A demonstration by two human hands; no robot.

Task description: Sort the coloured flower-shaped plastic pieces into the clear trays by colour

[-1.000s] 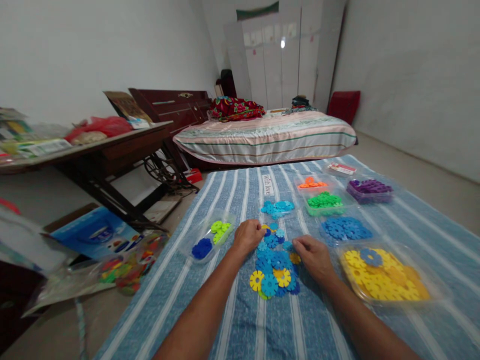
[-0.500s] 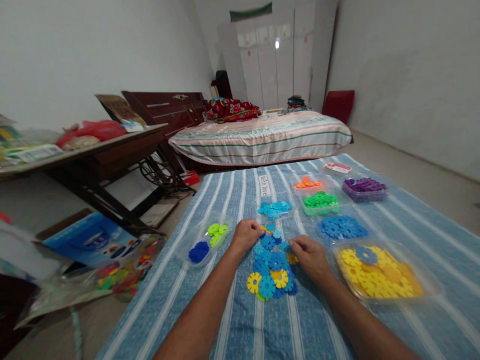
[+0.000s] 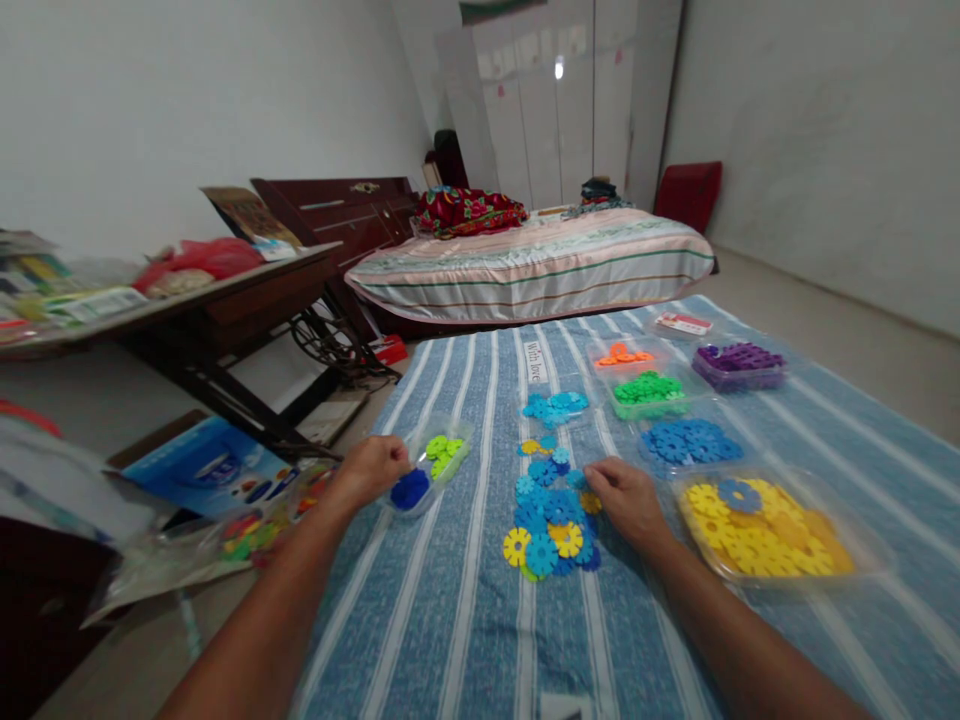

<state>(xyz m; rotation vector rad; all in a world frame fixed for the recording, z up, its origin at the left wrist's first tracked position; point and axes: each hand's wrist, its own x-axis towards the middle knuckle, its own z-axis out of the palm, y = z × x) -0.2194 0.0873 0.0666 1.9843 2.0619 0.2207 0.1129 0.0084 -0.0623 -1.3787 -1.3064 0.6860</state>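
Note:
My left hand (image 3: pixel 377 467), its fingers pinched together, is at the left edge of a clear tray (image 3: pixel 426 508). Beneath its fingertips lie dark blue snowflake discs (image 3: pixel 409 489); lime-green discs (image 3: pixel 444 453) fill the other compartment. Anything in that pinch is too small to make out. My right hand (image 3: pixel 624 497) is closed, resting at the right side of a mixed pile of snowflake discs (image 3: pixel 541 508) on the cloth. A light-blue disc (image 3: pixel 575 478) touches its fingertips; whether they grip it is unclear. A yellow disc (image 3: pixel 590 502) lies just under that hand.
Clear containers hold yellow discs (image 3: pixel 772 530), blue discs (image 3: pixel 688 441), green discs (image 3: pixel 649 390), orange discs (image 3: pixel 622 355), purple discs (image 3: pixel 741 360) and light-blue discs (image 3: pixel 555 406). They stand on a striped cloth (image 3: pixel 480 620). A sewing-machine table (image 3: pixel 247 290) is at left, a bed (image 3: pixel 525 275) behind.
My left hand has moved left from the top of the mixed pile to the tray with dark blue discs. My right hand stays beside the pile. The view has shifted slightly.

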